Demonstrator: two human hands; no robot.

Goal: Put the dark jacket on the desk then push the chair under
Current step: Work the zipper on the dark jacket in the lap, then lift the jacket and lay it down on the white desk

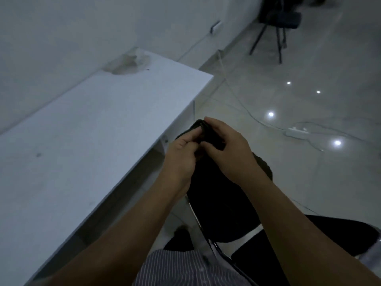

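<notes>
The dark jacket (218, 199) hangs in front of me, just right of the desk's front edge, draped down over a chair. My left hand (183, 155) and my right hand (228, 149) both pinch its top edge, close together, fingers closed on the fabric. The white desk (86, 129) runs along the wall on the left, its top bare apart from some stains. The chair (334, 234) shows as a black seat at the lower right with a thin metal frame below the jacket; most of it is hidden by my arms and the jacket.
A second dark chair (276, 23) stands far off at the upper right. A white power strip (296, 132) and its cables lie on the glossy tiled floor to the right. A wall socket (215, 25) sits on the wall behind the desk.
</notes>
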